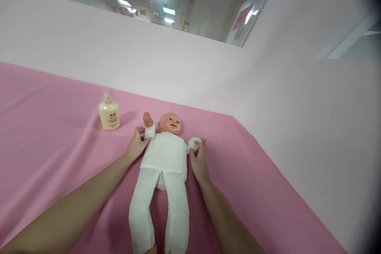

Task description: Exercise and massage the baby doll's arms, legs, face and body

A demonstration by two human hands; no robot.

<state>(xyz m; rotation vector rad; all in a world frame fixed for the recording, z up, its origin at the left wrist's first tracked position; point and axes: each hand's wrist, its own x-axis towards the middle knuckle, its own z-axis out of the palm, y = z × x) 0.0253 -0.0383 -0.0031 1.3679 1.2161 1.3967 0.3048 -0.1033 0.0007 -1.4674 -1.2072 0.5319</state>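
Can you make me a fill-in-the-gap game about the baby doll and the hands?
1. The baby doll lies on its ____ on the pink sheet.
2. The left hand and the right hand each hold one of the doll's ____.
3. The cream lotion bottle stands ____, apart from the doll.

Missing words: back; arms; upright

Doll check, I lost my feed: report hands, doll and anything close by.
Left hand grips doll's raised sleeve. Right hand grips the other sleeve. Doll on its back on pink sheet. Bottle upright beside it, apart.
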